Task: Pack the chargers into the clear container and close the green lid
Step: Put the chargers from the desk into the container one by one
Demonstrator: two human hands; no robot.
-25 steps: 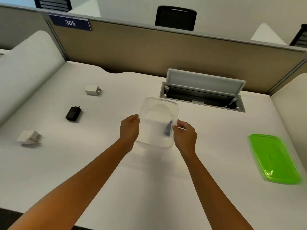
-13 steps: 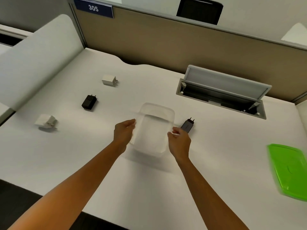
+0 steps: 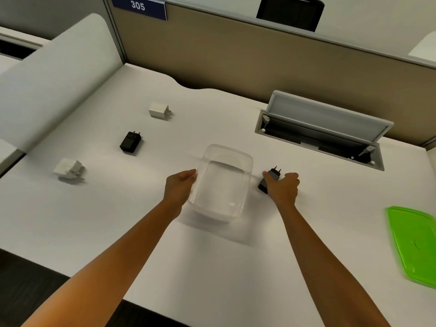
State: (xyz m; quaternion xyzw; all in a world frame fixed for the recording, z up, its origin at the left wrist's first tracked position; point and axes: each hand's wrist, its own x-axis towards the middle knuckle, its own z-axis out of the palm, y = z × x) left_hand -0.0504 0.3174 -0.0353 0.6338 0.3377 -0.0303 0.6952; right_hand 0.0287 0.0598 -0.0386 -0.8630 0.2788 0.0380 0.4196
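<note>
The clear container (image 3: 224,182) stands empty on the white desk, and my left hand (image 3: 180,187) grips its left wall. Just right of it lies a black charger (image 3: 271,175), prongs pointing away from me; my right hand (image 3: 282,188) is closed over its near end, thumb on its left side. A second black charger (image 3: 130,142), a white charger (image 3: 159,110) and a larger white charger (image 3: 68,168) lie apart on the left half of the desk. The green lid (image 3: 415,241) lies flat at the right edge.
An open grey cable hatch (image 3: 323,131) is sunk into the desk behind the container, its flap raised. A tan partition (image 3: 236,55) closes the back and a white rounded divider (image 3: 54,79) closes the left side. The desk's front edge is near my elbows.
The container was set down on the desk. My right hand left its right wall and moved right onto the black charger beside it. The view shifted left.
</note>
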